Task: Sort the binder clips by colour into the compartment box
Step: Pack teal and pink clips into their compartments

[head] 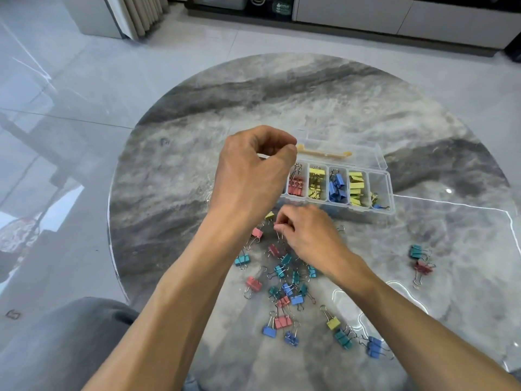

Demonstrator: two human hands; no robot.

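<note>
Hovering above the near-left end of the compartment box (381, 193), the left hand (253, 176) was held with its fingers curled and thumb tip drawn to the forefinger; whether a clip was pinched there could not be told, since the back of the hand hid it. The right hand (307, 235) was lowered into the loose pile on the table (366, 103), its fingers (277, 227) pinched on the wire handle of a red clip (273, 249).

Red, yellow, blue and again yellow clips were seen in separate compartments, while a blue clip (379, 206) and a gold one lay together in the rightmost cell. Most binder clips (284, 280) were left scattered near the person, with a teal and dark red pair (420, 259) well apart to the right.

Several risks were judged likely. Tangled wire handles in the pile could drag a neighbouring clip up with the pinched one. A clip released from the left hand could be dropped into the wrong cell, the leftmost compartments being hidden beneath it. Teal could be confused with blue.
</note>
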